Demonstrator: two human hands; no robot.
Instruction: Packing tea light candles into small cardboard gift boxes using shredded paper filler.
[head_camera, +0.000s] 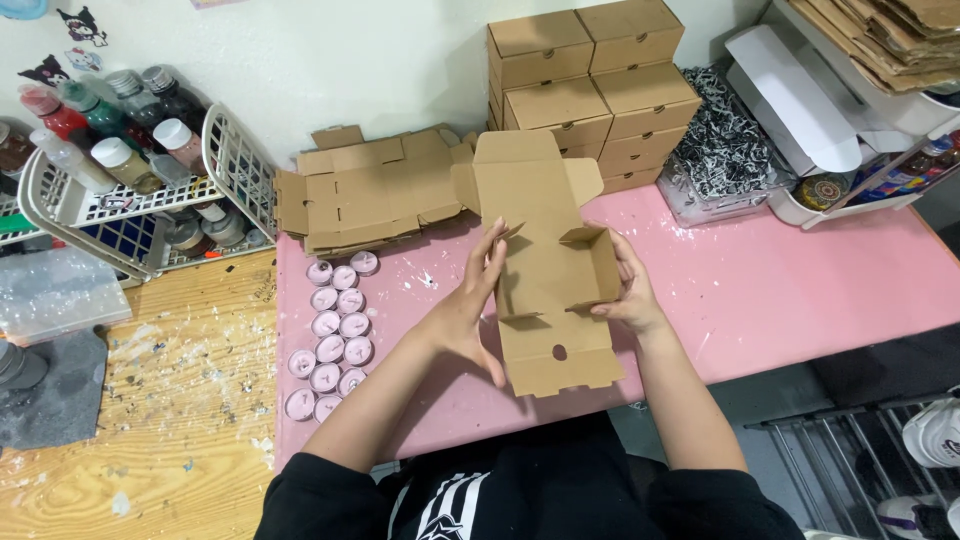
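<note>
Half-folded cardboard mailer box (548, 270) held over the middle of the pink mat (780, 290), nearer its front edge than its back. Kraft brown, die-cut, creased in several places; lid flap points away toward the wall, front flap with a small round hole hangs toward the person.

Left hand (470, 300): fingers straight and close together, palm pressed flat against the box's left side wall, thumb underneath. Open hand, bracing rather than pinching.

Right hand (625, 285): curled around the raised right side wall, fingers wrapped over its outer face, so it has hold of that wall.

Handling, as I judge it: thin corrugated board, very light, stiff across the panels but floppy at the score lines, so flaps swing loose unless supported. Dry matte surface, not slippery. Creases and small tabs would tear or buckle if forced. Best held by the side walls near the folds, both sides at once, as now.

Around it: stack of flat box blanks (370, 190) toward the mat's back left corner; finished closed boxes (590, 80) piled at the back edge; rows of pale purple tealight candles (335, 335) along the left edge; clear tub of black-and-white shredded paper (725, 150) at back right. White wire basket of bottles (120, 160) on the wooden tabletop beside the mat.
</note>
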